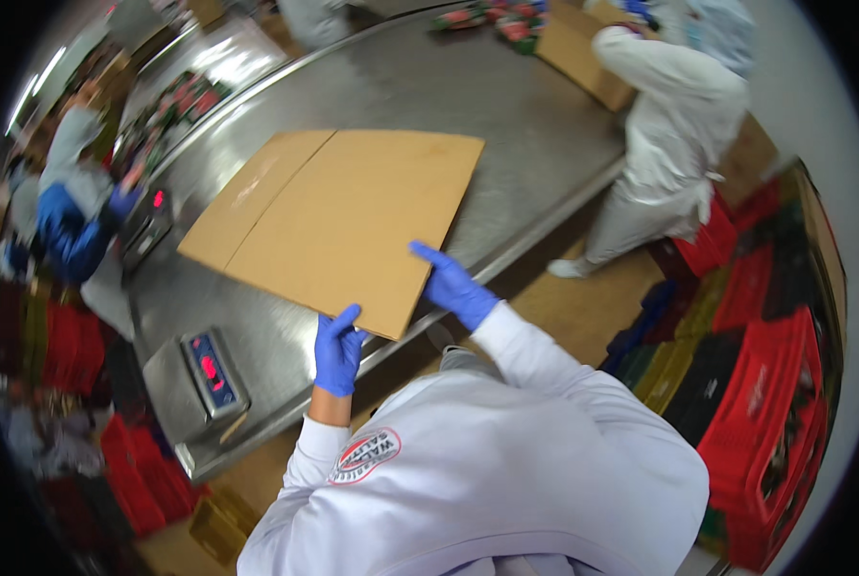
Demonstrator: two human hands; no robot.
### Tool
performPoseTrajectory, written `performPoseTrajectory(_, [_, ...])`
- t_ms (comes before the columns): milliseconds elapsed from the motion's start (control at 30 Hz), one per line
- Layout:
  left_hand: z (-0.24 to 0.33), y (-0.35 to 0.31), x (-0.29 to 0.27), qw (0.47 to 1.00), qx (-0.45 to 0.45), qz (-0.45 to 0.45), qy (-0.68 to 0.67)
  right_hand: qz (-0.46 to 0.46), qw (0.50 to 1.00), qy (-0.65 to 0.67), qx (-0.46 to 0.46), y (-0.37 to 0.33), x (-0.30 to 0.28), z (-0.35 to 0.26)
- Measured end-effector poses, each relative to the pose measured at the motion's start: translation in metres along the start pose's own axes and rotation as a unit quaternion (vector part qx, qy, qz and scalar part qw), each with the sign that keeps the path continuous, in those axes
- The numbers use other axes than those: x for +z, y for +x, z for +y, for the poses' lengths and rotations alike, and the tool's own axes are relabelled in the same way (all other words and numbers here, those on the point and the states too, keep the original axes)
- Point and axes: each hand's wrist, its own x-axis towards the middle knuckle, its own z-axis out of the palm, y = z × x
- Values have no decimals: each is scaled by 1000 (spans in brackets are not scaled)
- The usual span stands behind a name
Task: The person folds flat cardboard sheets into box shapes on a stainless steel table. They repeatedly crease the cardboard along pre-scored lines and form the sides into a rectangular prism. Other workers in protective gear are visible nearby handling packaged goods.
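Note:
A flattened cardboard box (353, 202), brown with one crease across its left part, lies tilted over the metal table in front of me. My left hand (338, 350), in a blue glove, grips its near edge, thumb on top and fingers mostly hidden underneath. At the right edge my right hand (456, 286), also blue-gloved, holds the cardboard between a digit laid over its face and the rest of the hand beside and below the edge. Both white sleeves reach in from below.
The steel table (545, 158) carries a scale (209, 374) with a red display at the near left and another scale (149, 226) beyond. A co-worker (669, 125) handles an open carton (583, 53) at far right. Crates (761, 403) stack at right; a person in blue (70, 221) stands left.

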Motion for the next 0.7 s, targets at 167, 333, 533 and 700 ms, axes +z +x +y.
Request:
performPoseTrajectory(167, [-23, -6, 42, 993, -59, -22, 95, 37, 995, 21, -90, -58, 9, -28])
performPoseTrajectory(333, [-36, 6, 81, 975, -84, -99, 179, 56, 976, 54, -202, -93, -11, -45])
performPoseTrajectory(533, [-91, 37, 107, 954, -149, -120, 231, 261, 935, 38, -235, -90, -114, -97])
performPoseTrajectory(700, [-140, 31, 87, 930, -266, -63, 248, 403, 884, -20, -237, -168, -206, -133])
